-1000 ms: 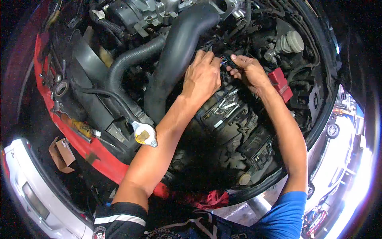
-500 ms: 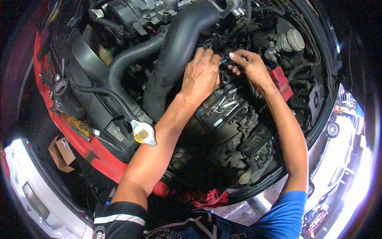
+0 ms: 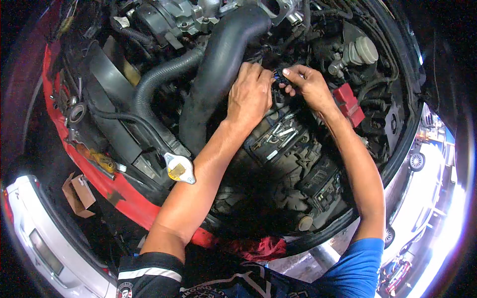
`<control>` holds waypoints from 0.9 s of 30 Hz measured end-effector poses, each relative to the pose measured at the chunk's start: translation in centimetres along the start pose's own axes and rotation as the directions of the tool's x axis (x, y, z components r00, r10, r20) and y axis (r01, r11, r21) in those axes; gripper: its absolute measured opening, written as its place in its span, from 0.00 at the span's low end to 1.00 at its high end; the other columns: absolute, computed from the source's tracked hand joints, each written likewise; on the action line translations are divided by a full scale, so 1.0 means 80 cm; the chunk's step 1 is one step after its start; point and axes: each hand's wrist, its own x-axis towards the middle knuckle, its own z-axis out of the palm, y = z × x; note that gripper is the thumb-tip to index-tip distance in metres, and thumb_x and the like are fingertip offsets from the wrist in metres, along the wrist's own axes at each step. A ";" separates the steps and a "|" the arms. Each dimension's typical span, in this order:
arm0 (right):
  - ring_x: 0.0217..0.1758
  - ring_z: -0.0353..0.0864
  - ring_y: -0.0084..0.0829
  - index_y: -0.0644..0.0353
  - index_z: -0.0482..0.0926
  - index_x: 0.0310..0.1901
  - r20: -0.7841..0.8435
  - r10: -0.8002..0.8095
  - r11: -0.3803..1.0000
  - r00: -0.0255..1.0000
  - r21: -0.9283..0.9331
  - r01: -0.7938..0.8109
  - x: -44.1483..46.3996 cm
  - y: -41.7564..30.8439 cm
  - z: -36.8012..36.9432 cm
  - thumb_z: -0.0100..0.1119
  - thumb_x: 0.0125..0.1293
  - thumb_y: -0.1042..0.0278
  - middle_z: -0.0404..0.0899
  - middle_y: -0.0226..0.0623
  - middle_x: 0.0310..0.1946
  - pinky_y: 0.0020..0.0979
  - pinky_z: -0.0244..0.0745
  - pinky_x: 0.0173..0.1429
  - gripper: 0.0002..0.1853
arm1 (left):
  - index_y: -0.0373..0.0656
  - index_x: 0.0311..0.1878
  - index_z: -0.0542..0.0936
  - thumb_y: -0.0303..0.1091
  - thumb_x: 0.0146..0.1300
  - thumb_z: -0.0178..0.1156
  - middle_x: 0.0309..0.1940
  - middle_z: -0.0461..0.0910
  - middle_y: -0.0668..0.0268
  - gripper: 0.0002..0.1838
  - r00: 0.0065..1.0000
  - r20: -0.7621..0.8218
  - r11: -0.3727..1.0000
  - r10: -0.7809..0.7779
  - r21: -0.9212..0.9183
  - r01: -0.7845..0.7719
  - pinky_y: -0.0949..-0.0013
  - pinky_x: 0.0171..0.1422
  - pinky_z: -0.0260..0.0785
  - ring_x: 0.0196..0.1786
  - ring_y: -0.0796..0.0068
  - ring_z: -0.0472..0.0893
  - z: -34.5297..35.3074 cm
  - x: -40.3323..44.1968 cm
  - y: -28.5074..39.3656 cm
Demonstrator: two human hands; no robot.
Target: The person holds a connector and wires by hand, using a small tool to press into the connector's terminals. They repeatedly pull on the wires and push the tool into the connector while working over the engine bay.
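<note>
In the engine bay, my left hand [image 3: 250, 94] is closed beside the thick black intake pipe [image 3: 218, 64], its fingers curled round thin coloured wires whose ends are hidden. Close to its right, my right hand [image 3: 308, 87] pinches a small black connector [image 3: 279, 76] between thumb and fingers. The coloured wires run between the two hands at the connector. Below them a tray with metal tools [image 3: 282, 135] lies among the engine parts. A red cover [image 3: 349, 105] is just right of my right wrist.
A silver and yellow radiator cap [image 3: 180, 169] is beside my left forearm. A pale reservoir cap [image 3: 366, 50] stands at the upper right. The red front edge [image 3: 124, 198] curves along the left. A cardboard box [image 3: 79, 195] and parked cars are outside the bay.
My right fingers have closed in on the black connector, and my right hand has shifted slightly left. My left hand stays nearly in place.
</note>
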 end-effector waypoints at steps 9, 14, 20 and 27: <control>0.29 0.80 0.21 0.66 0.83 0.44 -0.018 -0.082 0.996 0.996 -0.024 0.082 -0.001 0.005 0.009 0.63 0.72 0.59 0.83 0.33 0.29 0.25 0.75 0.37 0.15 | 0.36 0.39 0.84 0.28 0.61 0.66 0.37 0.77 0.56 0.06 0.998 -0.038 0.998 -0.057 -0.028 0.056 0.56 0.53 0.73 0.47 0.54 0.77 0.003 -0.001 0.002; 0.31 0.80 0.22 0.66 0.83 0.45 0.010 -0.008 0.992 1.000 0.128 0.007 0.000 0.004 0.005 0.62 0.73 0.58 0.84 0.33 0.32 0.25 0.75 0.38 0.16 | 0.38 0.40 0.85 0.29 0.61 0.67 0.39 0.80 0.56 0.07 0.994 -0.077 0.993 -0.075 -0.098 0.068 0.55 0.53 0.73 0.47 0.54 0.79 0.007 -0.001 -0.002; 0.33 0.81 0.22 0.65 0.83 0.45 0.028 0.004 0.979 1.000 0.205 -0.010 -0.002 0.005 0.007 0.63 0.73 0.59 0.85 0.34 0.35 0.25 0.75 0.39 0.15 | 0.36 0.42 0.83 0.29 0.64 0.64 0.42 0.79 0.54 0.07 0.962 -0.069 0.935 -0.265 -0.263 0.238 0.53 0.52 0.73 0.46 0.52 0.80 0.010 -0.003 0.004; 0.33 0.81 0.23 0.68 0.82 0.46 -0.015 -0.055 0.992 0.998 0.116 0.057 -0.002 0.006 0.011 0.64 0.72 0.61 0.85 0.34 0.35 0.25 0.76 0.38 0.15 | 0.37 0.40 0.85 0.31 0.61 0.66 0.40 0.81 0.53 0.08 0.966 -0.050 0.945 -0.255 -0.226 0.238 0.55 0.52 0.74 0.45 0.51 0.81 0.009 -0.005 0.002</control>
